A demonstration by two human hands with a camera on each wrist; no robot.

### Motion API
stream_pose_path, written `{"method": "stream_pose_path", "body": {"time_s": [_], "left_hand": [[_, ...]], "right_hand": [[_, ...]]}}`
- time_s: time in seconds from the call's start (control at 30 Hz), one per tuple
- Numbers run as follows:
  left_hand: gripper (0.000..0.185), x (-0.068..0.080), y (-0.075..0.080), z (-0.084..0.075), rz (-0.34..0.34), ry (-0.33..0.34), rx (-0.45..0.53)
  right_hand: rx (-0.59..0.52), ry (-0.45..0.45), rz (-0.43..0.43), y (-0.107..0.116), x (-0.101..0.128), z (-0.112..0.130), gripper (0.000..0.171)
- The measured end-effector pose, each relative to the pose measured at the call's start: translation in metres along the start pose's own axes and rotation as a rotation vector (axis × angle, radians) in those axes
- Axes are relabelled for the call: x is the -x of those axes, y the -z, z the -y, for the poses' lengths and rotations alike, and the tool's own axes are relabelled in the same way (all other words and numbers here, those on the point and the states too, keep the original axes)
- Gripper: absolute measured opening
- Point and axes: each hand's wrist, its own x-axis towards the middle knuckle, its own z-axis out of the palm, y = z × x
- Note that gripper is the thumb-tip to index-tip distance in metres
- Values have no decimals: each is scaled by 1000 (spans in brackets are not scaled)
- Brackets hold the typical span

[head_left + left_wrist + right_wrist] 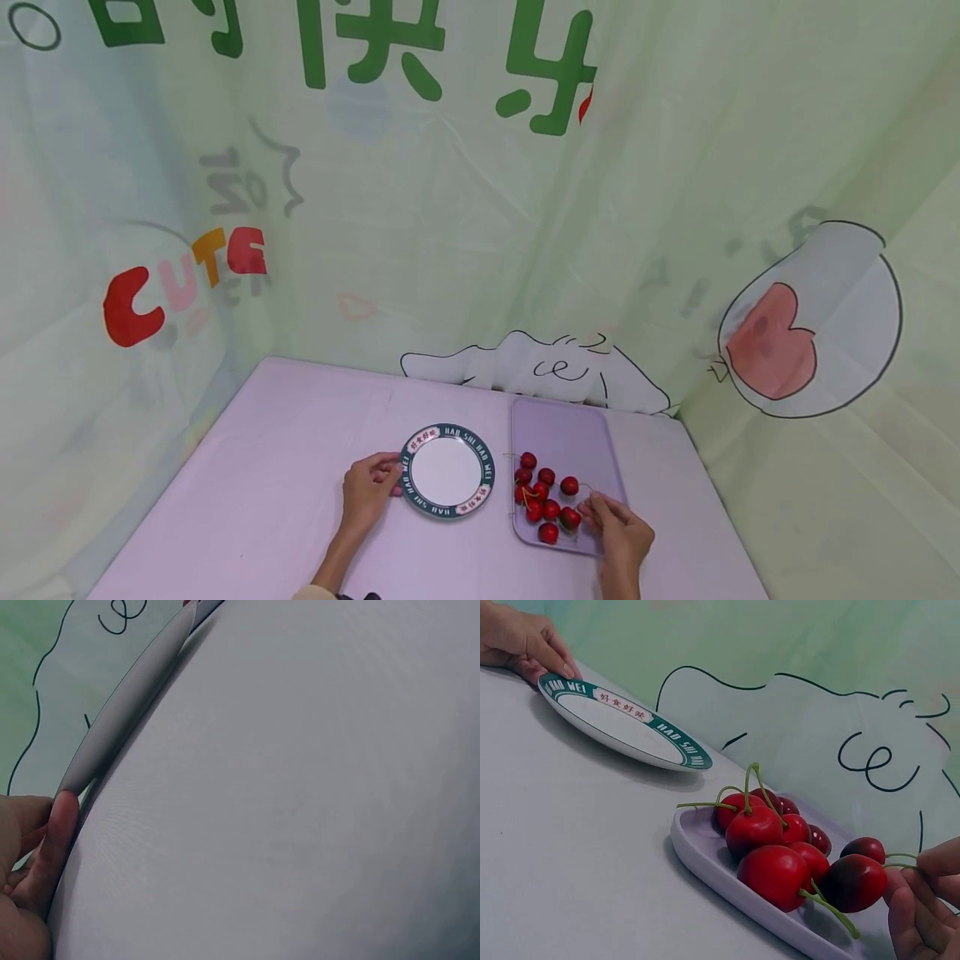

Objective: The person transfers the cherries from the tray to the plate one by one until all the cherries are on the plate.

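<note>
My left hand (pixel 367 493) grips the left rim of a round white plate (pixel 447 472) with a dark green lettered border. In the left wrist view the plate (pixel 133 709) appears edge-on, thumb and fingers at its near end. To its right lies a shallow purple tray (pixel 558 425) with several red cherries bunched in its near half. At the tray's right side, my right hand (pixel 622 533) pinches green stems between thumb and finger. Those stems lead to two dark red cherries (pixel 855 883) in the right wrist view, beside the other cherries (pixel 772 876).
A pale pinkish cloth (pixel 300 433) covers the table. Behind it hangs a light green curtain (pixel 450 225) printed with green characters, a line-drawn figure and a balloon with a heart (pixel 772 342). The curtain also closes off the left and right sides.
</note>
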Motion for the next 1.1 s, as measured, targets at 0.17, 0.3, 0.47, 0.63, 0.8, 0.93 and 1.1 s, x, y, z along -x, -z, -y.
{"method": "stream_pose_path", "body": {"time_s": [0.17,0.3,0.47,0.63,0.8,0.93,1.1], "left_hand": [[22,1,0,0,7,16,-4],[23,2,1,0,18,21,-7],[24,1,0,0,17,8,-8],[24,-2,0,2,18,20,-6],[24,-4,1,3,19,15,-6],[24,-2,1,1,12,25,0],[24,2,1,-2,20,13,1]], "right_hand": [[-24,-18,7,1,4,1,14],[-37,-25,9,2,3,0,15],[-39,-34,3,2,-1,-2,14],[-27,-46,-4,1,-2,1,16],[-35,-46,-7,-2,-3,0,18],[-56,-41,10,-5,-1,-1,19],[-65,-48,14,-6,3,0,15]]}}
